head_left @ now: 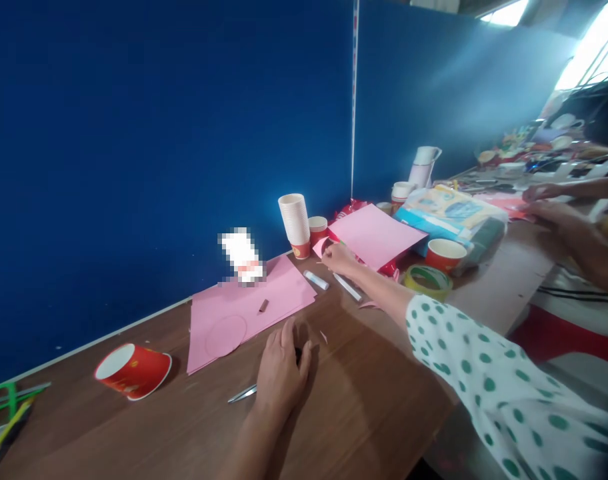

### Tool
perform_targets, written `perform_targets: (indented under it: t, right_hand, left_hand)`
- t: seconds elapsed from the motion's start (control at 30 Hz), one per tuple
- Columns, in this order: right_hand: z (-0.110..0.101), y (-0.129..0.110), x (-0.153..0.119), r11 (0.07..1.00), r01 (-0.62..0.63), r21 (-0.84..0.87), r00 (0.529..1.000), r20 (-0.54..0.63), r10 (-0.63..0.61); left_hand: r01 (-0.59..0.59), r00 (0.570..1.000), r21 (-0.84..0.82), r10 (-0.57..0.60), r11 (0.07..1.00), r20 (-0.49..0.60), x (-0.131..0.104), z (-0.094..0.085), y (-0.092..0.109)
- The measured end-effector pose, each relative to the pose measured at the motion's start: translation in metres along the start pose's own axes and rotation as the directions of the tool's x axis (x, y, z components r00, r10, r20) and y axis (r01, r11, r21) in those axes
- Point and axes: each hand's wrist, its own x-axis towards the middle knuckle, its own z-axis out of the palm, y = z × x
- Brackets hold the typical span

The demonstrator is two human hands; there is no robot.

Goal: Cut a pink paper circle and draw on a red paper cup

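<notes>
My left hand point(283, 365) lies on the brown table with its fingers curled over a pair of scissors point(243, 395); the silver tip sticks out on the left, and a bit of dark handle shows by the thumb. Stretched out to the far side, my right hand point(338, 257) pinches a small cut piece of pink paper point(320, 246). Close by it are a glue stick point(317, 280) and a white pen-like stick point(347, 288). Pink sheets point(279, 283) with a drawn circle lie beyond my left hand, bearing a small brown piece point(263, 306).
A red paper cup point(134, 371) lies tipped at left, near green-handled scissors point(7, 398). Stacked cups point(295, 223) stand by the blue partition point(159, 133). To the right are a pink sheet point(377, 233), tape roll point(428, 283), another cup point(447, 255) and a co-worker's hands point(549, 203).
</notes>
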Motion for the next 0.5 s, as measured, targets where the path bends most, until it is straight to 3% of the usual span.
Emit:
perform_targets:
  t: [0.23,0.5]
  right_hand:
    - [0.019,0.002,0.036,0.980,-0.196,-0.028,0.981,-0.011,0.196]
    - [0.035,-0.007,0.065,0.961,-0.273,-0.045,0.962,0.003,0.273]
  left_hand:
    - [-0.018,1.000,0.038,0.018,0.999,-0.007,0.000,-0.001,0.000]
    - [-0.013,1.000,0.052,0.012,0.999,0.001,0.000,-0.001,0.002]
